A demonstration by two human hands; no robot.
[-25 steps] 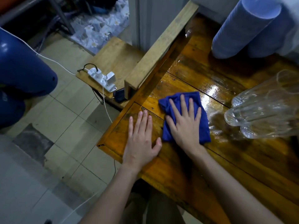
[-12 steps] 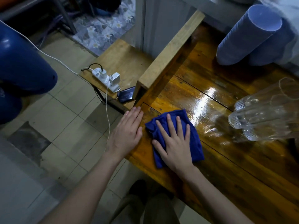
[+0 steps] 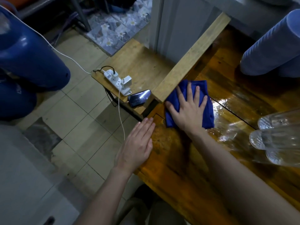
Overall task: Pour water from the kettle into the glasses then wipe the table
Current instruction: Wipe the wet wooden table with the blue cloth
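A folded blue cloth [image 3: 207, 111] lies on the wet, glossy wooden table [image 3: 186, 172], tucked against the end of a pale wooden plank [image 3: 191, 59]. My right hand [image 3: 188, 109] presses flat on the cloth with fingers spread. My left hand [image 3: 138, 143] rests flat and empty at the table's left edge, fingers together. Clear ribbed glasses [image 3: 279, 140] stand at the right edge of the view, only partly in frame. No kettle is in view.
A low wooden bench [image 3: 139, 62] left of the table holds a white power strip [image 3: 118, 82] with chargers and a dark phone [image 3: 139, 98]. Blue ribbed cylinders [image 3: 272, 46] stand at the table's far right. A blue container [image 3: 29, 52] sits on the tiled floor.
My right hand has slid the cloth away from me, up against the plank's end. My left hand has stayed at the table's left edge, nearer me than the cloth.
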